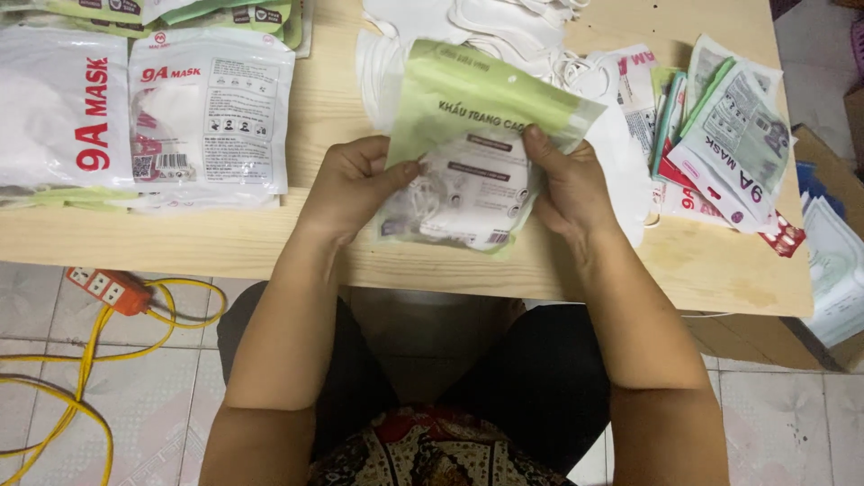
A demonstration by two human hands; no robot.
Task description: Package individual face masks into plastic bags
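Both my hands hold a green and clear plastic mask packet (468, 135) above the near edge of a wooden table (342, 108). My left hand (355, 184) grips the packet's left side with thumb and fingers. My right hand (567, 180) grips its right side, thumb on the front. White masks show through the clear lower part of the packet. A heap of loose white masks (504, 27) lies just behind the packet.
Filled white packets with red print (144, 108) are stacked at the table's left. A fan of empty packets (729, 144) lies at the right. An orange power strip (112, 288) with yellow cable (90, 360) sits on the tiled floor at the left.
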